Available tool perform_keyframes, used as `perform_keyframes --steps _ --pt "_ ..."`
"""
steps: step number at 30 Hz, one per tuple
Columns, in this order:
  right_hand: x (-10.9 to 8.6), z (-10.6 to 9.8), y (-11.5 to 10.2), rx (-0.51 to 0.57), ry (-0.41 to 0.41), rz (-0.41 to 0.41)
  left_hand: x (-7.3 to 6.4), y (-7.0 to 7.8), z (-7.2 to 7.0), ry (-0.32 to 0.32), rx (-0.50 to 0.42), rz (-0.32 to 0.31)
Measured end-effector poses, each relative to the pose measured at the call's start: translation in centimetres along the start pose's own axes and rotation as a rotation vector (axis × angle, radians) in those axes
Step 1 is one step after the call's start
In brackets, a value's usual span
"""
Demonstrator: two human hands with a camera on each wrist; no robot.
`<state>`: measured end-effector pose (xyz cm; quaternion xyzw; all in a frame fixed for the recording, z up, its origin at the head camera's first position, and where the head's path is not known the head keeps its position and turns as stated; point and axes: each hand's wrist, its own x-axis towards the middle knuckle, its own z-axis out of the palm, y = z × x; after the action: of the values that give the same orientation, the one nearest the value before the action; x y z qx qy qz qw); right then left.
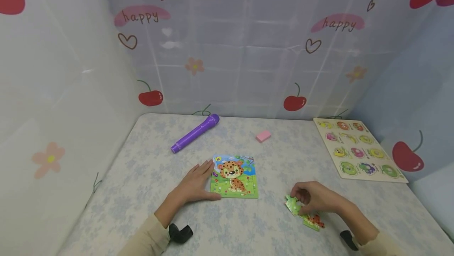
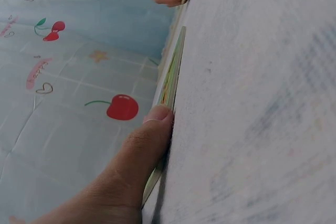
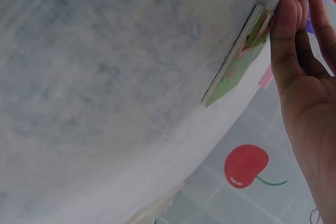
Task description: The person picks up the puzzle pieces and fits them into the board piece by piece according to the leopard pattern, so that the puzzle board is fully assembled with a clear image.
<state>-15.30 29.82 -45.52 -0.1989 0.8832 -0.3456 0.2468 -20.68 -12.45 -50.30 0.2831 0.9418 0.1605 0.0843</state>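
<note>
A square leopard puzzle (image 1: 241, 176) with a green and blue picture lies flat on the table. My left hand (image 1: 196, 182) rests along its left side, fingers straight, the thumb at the lower left corner. In the left wrist view that thumb (image 2: 144, 142) touches the edge of the thin puzzle (image 2: 177, 66). Right of the puzzle, my right hand (image 1: 317, 197) pinches a green puzzle piece (image 1: 292, 205) between thumb and fingers. Just below that hand lies a puzzle piece with orange spots (image 1: 313, 222), seen in the right wrist view as a thick-edged green piece (image 3: 236, 72).
A purple toy microphone (image 1: 195, 133) lies behind the puzzle to the left. A small pink block (image 1: 263, 136) sits behind it to the right. At the right back is a wooden fruit board (image 1: 335, 154). Curtains printed with cherries (image 1: 294, 103) enclose the table.
</note>
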Motion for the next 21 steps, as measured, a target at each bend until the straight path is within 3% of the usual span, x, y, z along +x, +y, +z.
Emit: perform_keyframes --steps 10,21 --pt "-0.59 0.32 0.18 0.046 -0.023 -0.019 -0.13 -0.07 0.21 -0.001 -0.003 -0.001" --pt "-0.90 0.25 0.19 0.044 0.043 -0.011 -0.10 0.00 0.10 0.001 0.005 0.001"
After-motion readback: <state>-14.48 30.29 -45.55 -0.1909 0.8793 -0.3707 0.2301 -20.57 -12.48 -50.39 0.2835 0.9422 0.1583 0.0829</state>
